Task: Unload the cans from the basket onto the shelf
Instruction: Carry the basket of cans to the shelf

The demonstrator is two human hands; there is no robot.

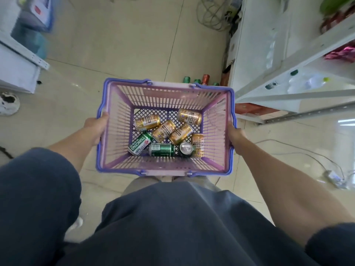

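Note:
I hold a pink and purple plastic basket (215, 116) in front of my body, above the floor. My left hand (96, 127) grips its left rim and my right hand (235, 136) grips its right rim. Several cans lie loose on the basket's bottom: gold cans (147, 122) toward the far side and the middle, a green Tsingtao can (140, 144) and another green can (162, 150) on the near side, and one can standing upright with its silver top (186, 148) showing. The white metal shelf (299, 100) stands to the right.
Water bottles (307, 83) lie on the shelf's lower level. A few cans (196, 80) stand on the tiled floor just beyond the basket. Cables (213, 14) coil on the floor at the far side, more wires and a plug (334, 177) lie at the right. Another white rack (23, 60) is at the left.

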